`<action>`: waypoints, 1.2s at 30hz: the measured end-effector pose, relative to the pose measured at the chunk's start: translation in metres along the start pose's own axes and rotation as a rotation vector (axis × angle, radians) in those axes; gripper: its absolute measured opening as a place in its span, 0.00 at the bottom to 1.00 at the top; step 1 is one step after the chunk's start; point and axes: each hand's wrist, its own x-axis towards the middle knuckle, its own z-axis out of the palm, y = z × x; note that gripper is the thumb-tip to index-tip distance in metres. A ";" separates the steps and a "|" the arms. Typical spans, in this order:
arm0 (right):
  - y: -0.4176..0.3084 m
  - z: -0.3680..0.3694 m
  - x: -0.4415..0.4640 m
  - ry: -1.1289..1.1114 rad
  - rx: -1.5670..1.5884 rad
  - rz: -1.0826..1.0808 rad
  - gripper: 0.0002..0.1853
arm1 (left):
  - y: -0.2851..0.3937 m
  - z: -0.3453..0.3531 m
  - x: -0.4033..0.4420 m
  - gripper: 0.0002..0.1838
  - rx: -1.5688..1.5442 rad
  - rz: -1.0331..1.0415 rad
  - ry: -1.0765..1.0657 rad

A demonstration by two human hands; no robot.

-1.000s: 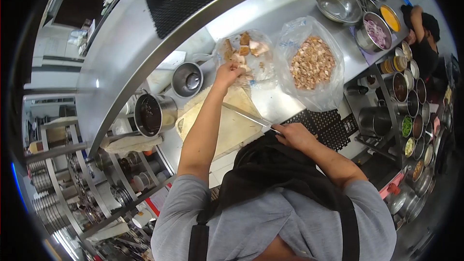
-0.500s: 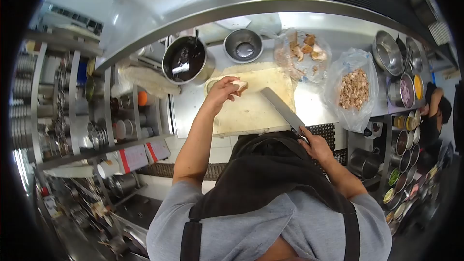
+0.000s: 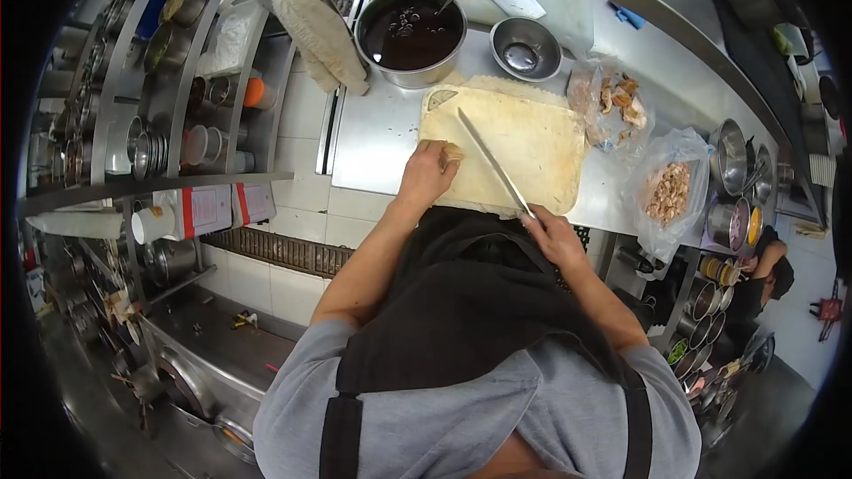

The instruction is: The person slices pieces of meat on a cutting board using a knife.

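My left hand (image 3: 428, 170) is at the near left edge of the pale cutting board (image 3: 541, 137). Its fingers are closed on a small tan piece of meat (image 3: 453, 152), mostly hidden by them, at the board's surface. In my right hand (image 3: 556, 238) is the handle of a long kitchen knife (image 3: 491, 160). The blade slants over the board towards its far left corner, seen nearly edge-on, to the right of the meat and apart from it. At the board's right, an open clear bag (image 3: 581, 93) holds larger browned meat chunks (image 3: 624, 99).
Behind the board stand a pot of dark liquid (image 3: 415, 33) with a ladle and a steel bowl (image 3: 525, 49). To the right, a plastic bag (image 3: 646, 223) contains chopped meat (image 3: 667, 193). A metal shelf (image 3: 169, 179) lies left; another person (image 3: 770, 270) is far right.
The camera view has shifted. My left hand has come nearer my body, lowering the meat to the board's near left. The knife has turned more edge-on, its tip now farther over the board.
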 end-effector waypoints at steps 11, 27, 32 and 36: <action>-0.027 0.005 0.021 -0.133 0.067 -0.055 0.21 | -0.002 -0.006 -0.012 0.17 0.137 0.236 0.056; -0.044 -0.011 0.016 -0.297 0.147 0.083 0.22 | -0.008 -0.002 -0.010 0.10 0.157 0.291 0.038; -0.041 -0.006 0.035 -0.366 0.186 0.137 0.22 | -0.011 0.001 -0.009 0.11 0.139 0.328 0.061; -0.047 0.000 0.055 -0.389 0.182 0.148 0.22 | -0.010 0.002 -0.009 0.11 0.141 0.295 0.060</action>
